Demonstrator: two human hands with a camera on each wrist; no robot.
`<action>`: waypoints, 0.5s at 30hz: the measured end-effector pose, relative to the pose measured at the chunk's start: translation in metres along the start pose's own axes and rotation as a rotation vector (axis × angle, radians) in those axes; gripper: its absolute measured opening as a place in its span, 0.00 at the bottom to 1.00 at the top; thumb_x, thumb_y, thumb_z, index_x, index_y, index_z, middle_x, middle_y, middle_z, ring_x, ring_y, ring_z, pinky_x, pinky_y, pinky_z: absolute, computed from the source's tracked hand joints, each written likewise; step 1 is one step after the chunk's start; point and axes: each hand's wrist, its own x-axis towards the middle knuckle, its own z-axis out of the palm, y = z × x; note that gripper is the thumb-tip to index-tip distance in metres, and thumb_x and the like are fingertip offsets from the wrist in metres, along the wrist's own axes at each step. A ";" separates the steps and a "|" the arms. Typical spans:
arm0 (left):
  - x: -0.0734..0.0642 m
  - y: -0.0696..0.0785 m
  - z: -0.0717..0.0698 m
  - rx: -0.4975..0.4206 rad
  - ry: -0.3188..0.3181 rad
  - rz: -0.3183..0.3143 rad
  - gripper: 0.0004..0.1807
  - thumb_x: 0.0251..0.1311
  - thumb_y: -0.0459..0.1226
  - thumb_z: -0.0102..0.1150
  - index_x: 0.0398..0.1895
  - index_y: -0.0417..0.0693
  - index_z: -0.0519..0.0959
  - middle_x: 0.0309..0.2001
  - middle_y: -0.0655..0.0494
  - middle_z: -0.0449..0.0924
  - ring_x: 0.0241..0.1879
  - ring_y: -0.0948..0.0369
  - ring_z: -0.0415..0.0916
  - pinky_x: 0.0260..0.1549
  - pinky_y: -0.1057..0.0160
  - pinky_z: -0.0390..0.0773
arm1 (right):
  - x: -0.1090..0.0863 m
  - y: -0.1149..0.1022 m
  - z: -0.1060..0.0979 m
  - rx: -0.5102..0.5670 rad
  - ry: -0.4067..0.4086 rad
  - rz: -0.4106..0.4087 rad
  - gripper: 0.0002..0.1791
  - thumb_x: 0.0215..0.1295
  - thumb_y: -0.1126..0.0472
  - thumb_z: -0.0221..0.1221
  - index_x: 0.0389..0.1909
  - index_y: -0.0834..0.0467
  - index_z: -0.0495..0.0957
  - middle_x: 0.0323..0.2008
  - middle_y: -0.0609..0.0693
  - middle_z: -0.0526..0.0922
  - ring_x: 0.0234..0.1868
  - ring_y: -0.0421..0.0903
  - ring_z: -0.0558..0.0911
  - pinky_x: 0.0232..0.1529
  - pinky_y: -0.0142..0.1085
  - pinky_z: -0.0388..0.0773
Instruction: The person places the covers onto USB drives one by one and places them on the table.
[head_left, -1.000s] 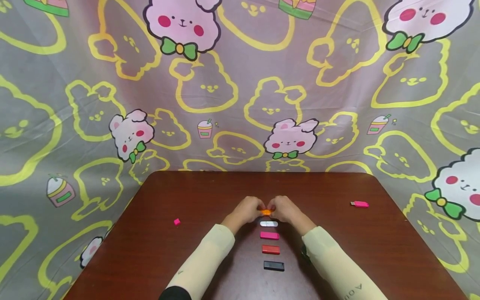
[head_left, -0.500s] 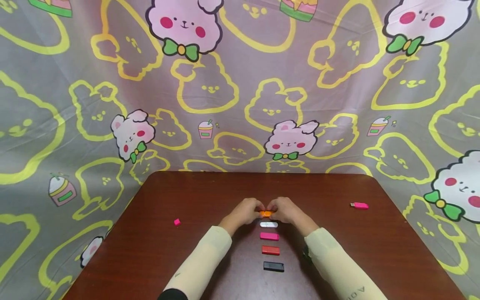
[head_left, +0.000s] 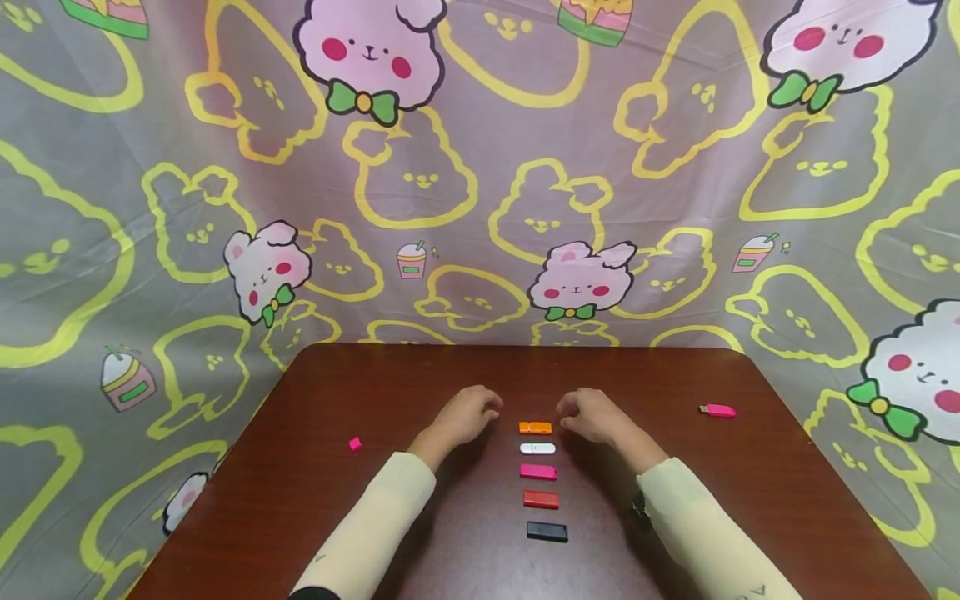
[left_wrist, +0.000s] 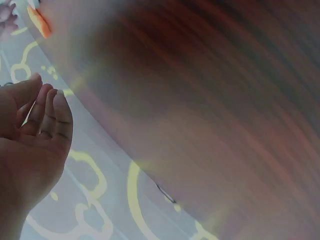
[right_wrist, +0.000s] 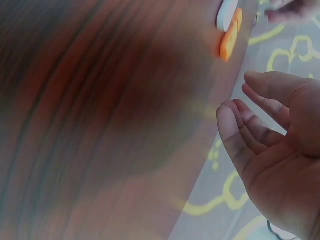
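Observation:
An orange USB stick [head_left: 536,427] lies on the table at the far end of a column of sticks. My left hand [head_left: 467,414] hovers to its left, fingers loosely bent and holding nothing. On the other side, my right hand [head_left: 592,414] is apart from the stick too, with a gap between thumb and fingers in the right wrist view. Below the orange one lie a white USB stick [head_left: 537,448], a pink stick [head_left: 538,472], a red stick [head_left: 542,499] and a black stick [head_left: 547,532], all roughly parallel.
A pink USB stick [head_left: 717,411] with its metal plug bare lies at the right of the brown table [head_left: 645,371]. A small pink piece [head_left: 355,444] sits at the left. A patterned cloth [head_left: 480,242] hangs behind the table.
Both hands have let go of the orange USB stick and drawn apart, the left one leftward and the right one rightward. The stick stays on the table in the column.

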 end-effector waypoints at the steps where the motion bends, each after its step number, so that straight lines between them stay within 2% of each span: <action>1: -0.003 -0.003 -0.004 0.010 0.008 0.001 0.08 0.66 0.35 0.65 0.46 0.47 0.85 0.44 0.53 0.84 0.50 0.54 0.80 0.55 0.54 0.77 | -0.002 0.003 -0.003 -0.005 0.009 0.000 0.09 0.61 0.65 0.67 0.43 0.60 0.86 0.39 0.52 0.86 0.42 0.50 0.82 0.47 0.48 0.81; 5: -0.015 -0.017 -0.018 0.033 0.025 -0.002 0.08 0.65 0.35 0.65 0.46 0.45 0.85 0.44 0.52 0.83 0.52 0.51 0.80 0.55 0.52 0.77 | -0.012 0.018 -0.016 -0.010 0.028 0.018 0.11 0.63 0.65 0.66 0.46 0.61 0.85 0.44 0.55 0.85 0.46 0.54 0.81 0.50 0.52 0.80; 9: -0.030 -0.031 -0.031 0.058 0.033 -0.024 0.09 0.65 0.36 0.65 0.46 0.45 0.84 0.45 0.51 0.83 0.53 0.50 0.78 0.55 0.51 0.76 | -0.024 0.037 -0.029 -0.032 0.057 -0.022 0.12 0.63 0.65 0.65 0.47 0.62 0.84 0.46 0.59 0.84 0.50 0.58 0.81 0.51 0.55 0.78; 13: -0.044 -0.047 -0.042 0.087 0.031 -0.065 0.12 0.64 0.38 0.66 0.48 0.45 0.83 0.46 0.51 0.83 0.55 0.50 0.76 0.56 0.51 0.75 | -0.036 0.056 -0.043 -0.056 0.078 -0.042 0.14 0.62 0.64 0.65 0.48 0.64 0.83 0.47 0.61 0.84 0.50 0.60 0.81 0.50 0.56 0.77; 15: -0.052 -0.054 -0.047 0.096 0.024 -0.099 0.13 0.64 0.39 0.66 0.50 0.45 0.83 0.49 0.51 0.82 0.57 0.49 0.75 0.56 0.50 0.75 | -0.042 0.063 -0.049 -0.061 0.077 -0.024 0.15 0.62 0.64 0.65 0.49 0.64 0.82 0.47 0.62 0.84 0.49 0.60 0.81 0.49 0.57 0.77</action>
